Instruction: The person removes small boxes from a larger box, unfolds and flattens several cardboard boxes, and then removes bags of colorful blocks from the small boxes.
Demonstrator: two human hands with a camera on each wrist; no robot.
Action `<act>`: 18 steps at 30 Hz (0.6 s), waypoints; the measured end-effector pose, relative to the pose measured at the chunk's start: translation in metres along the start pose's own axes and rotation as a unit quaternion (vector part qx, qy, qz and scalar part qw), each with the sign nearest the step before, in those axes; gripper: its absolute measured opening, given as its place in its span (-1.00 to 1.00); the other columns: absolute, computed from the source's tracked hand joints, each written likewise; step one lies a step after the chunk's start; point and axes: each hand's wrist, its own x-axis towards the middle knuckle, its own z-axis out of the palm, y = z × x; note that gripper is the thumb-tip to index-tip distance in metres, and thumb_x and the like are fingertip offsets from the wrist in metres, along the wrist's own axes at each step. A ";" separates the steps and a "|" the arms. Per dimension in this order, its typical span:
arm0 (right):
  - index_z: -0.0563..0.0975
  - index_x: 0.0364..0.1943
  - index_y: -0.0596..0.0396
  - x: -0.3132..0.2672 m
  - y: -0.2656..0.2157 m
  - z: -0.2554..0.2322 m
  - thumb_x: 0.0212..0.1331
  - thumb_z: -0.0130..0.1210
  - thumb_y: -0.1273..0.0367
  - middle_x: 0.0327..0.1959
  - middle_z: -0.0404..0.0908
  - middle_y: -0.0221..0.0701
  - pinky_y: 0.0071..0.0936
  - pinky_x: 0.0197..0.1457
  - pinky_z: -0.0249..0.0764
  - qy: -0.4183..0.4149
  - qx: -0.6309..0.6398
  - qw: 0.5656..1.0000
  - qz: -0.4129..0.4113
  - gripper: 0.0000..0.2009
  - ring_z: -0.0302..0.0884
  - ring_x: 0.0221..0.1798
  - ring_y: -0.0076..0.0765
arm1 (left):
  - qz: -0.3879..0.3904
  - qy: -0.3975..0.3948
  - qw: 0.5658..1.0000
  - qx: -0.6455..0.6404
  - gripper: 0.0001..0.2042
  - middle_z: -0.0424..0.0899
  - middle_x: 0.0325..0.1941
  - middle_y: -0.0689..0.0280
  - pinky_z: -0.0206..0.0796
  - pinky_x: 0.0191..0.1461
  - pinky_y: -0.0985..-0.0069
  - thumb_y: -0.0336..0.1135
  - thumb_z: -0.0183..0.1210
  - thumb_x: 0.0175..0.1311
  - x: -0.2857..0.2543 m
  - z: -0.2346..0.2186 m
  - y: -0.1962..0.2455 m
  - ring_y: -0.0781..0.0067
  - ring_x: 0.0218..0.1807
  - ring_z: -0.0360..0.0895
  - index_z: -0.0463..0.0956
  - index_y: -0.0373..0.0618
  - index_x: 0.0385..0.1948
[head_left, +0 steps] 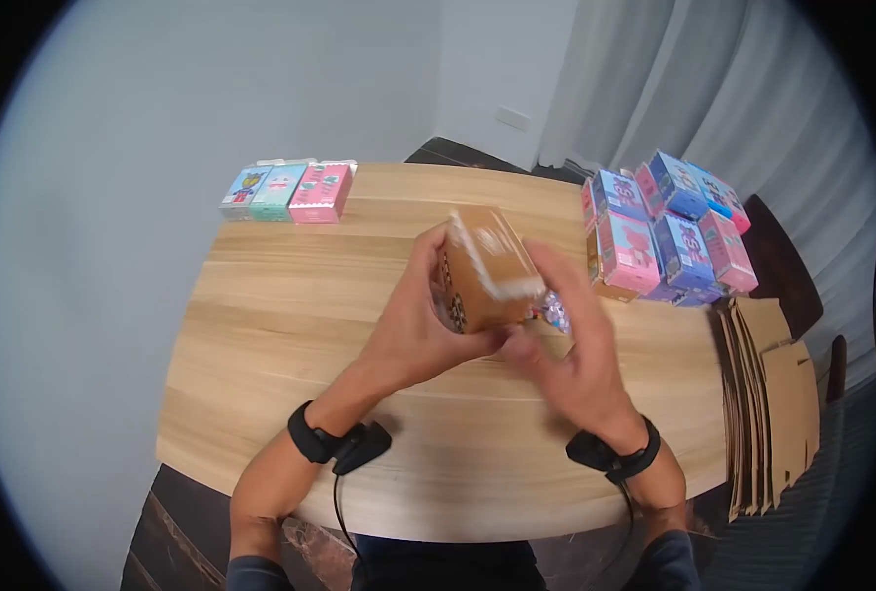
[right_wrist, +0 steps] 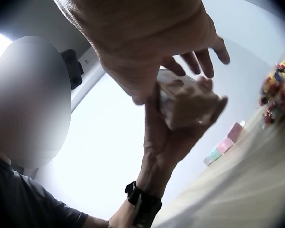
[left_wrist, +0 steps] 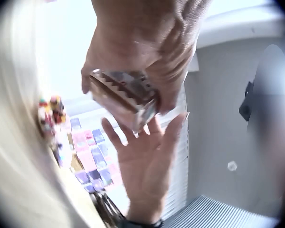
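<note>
Above the pale wood-grain table (head_left: 261, 374), our left hand (head_left: 418, 320) and right hand (head_left: 581, 355) flank a brown cardboard carton (head_left: 502, 254) with white scalloped edging: the left grips it, the right's fingers spread loosely. We should steady it without squeezing, clear of shiny multicoloured packets (head_left: 556, 312).

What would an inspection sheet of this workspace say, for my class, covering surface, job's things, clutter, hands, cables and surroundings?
Surface: wood-grained table, light-coloured.
Job's things: brown box, held above the table; contents cannot be told.
Clutter: row of boxes at far left; stacked boxes at far right; flat cardboard at the right edge; small multicoloured items on the table.
Hands: left hand grips the brown box; right hand is beside it, fingers extended, contact unclear.
Cables: black cables run down from both wrist devices; far ends unseen.
Surroundings: plain wall, pale curtain, dark floor.
</note>
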 end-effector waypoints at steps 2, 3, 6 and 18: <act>0.40 0.42 0.15 0.010 -0.004 -0.009 0.19 0.40 0.41 0.28 0.50 -0.16 -0.31 0.17 0.61 0.098 0.124 0.982 0.103 -0.33 0.63 0.10 -0.16 | 0.042 -0.008 0.986 0.160 -0.15 0.50 0.26 0.19 0.43 0.28 0.28 -0.49 0.57 -0.07 0.001 -0.001 0.004 0.16 0.29 0.48 0.29 -0.13 0.34; 0.40 0.42 0.15 0.011 -0.001 -0.016 0.19 0.40 0.41 0.28 0.50 -0.16 -0.31 0.17 0.61 0.103 0.122 0.981 0.111 -0.33 0.63 0.10 -0.16 | 0.090 -0.009 0.944 0.319 -0.16 0.51 0.21 0.17 0.46 0.20 0.23 -0.51 0.55 -0.13 0.000 -0.001 0.005 0.05 0.22 0.50 0.33 -0.09 0.32; 0.54 0.29 0.14 0.009 0.009 -0.019 0.25 0.31 0.50 0.16 0.59 -0.27 -0.46 -0.09 0.65 0.007 0.076 0.993 0.088 -0.52 0.66 -0.15 -0.39 | 0.106 -0.017 0.930 0.352 -0.13 0.50 0.14 0.16 0.48 0.08 0.14 -0.55 0.52 -0.19 -0.001 0.000 0.003 -0.07 0.15 0.45 0.34 0.01 0.32; 0.53 0.32 0.16 0.010 0.025 -0.032 0.35 0.21 0.53 0.07 0.65 -0.26 -0.58 -0.05 0.61 -0.080 0.198 0.952 0.219 -0.56 0.69 -0.17 -0.57 | 0.112 -0.067 0.945 0.299 -0.12 0.46 0.33 0.14 0.52 0.15 0.24 -0.54 0.55 -0.12 0.002 -0.008 -0.007 0.04 0.28 0.45 0.32 -0.07 0.37</act>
